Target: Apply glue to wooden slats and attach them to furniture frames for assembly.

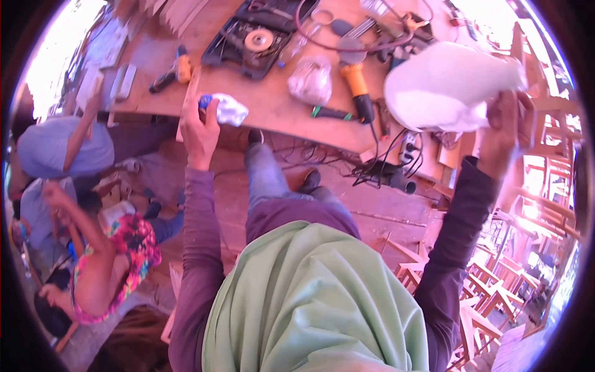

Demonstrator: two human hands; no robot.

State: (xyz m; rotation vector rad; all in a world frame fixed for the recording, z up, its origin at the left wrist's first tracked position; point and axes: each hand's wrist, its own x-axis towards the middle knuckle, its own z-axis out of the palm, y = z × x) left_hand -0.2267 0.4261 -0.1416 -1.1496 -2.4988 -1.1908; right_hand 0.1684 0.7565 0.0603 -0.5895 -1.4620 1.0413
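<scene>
Left hand: The person's left hand (200, 139), its thumb and fingers closed, grips a crumpled white-and-blue bundle (230, 110) in front of the worktop's (260, 102) near edge; its material is hard to tell.
Right hand: Gripping at the far end, the right hand (509, 124) holds up a large, curved white sheet (443, 90) above the worktop's right side.
Power tools: A yellow-and-black angle grinder (356, 84) lies left of the sheet, near a clear plastic bag (310, 80) with pale contents. A yellow-and-black drill (182, 68) lies farther left, beyond the left hand.
Tool case: An open dark case (214, 53) holding a round disc (258, 40) sits between drill and bag.
Cables: Black cords tangle around a power strip (408, 149) at the worktop's near edge.
Bystanders: Two people, one in a floral top (133, 260), are at left.
Wooden frames: Pale frames (477, 328) crowd the lower right.
</scene>
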